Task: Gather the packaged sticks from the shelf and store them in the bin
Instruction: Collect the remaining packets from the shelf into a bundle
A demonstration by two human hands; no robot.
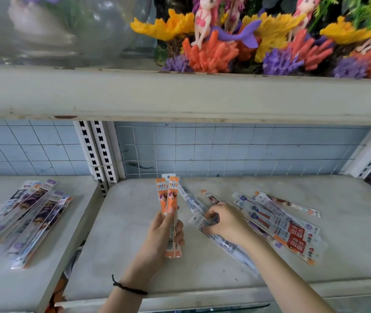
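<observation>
- Packaged sticks (279, 224), seen from the head camera, lie fanned in a loose pile on the right of a pale shelf (130, 245).
- The left hand (163, 232) grips two orange packets (170, 199) upright, with its fingers wrapped round their lower half. This is probably the collecting bundle, held clear of the shelf so more can be added.
- The right hand (227, 221) is down at the pile's near edge. Its curled fingertips pinch a white packet (199, 222) lying on the shelf, apparently the next one to lift.
- A second pile (28, 218), purple and orange, rests on the neighbouring shelf to the left.
- The bin is not in view.
- Writing: Chinese characters top the orange packets and fill red blocks in the pile, but they are too blurred to read. A barcode shows on the held packets.
- Above, coral ornaments (209, 55) stand with mermaid dolls.
</observation>
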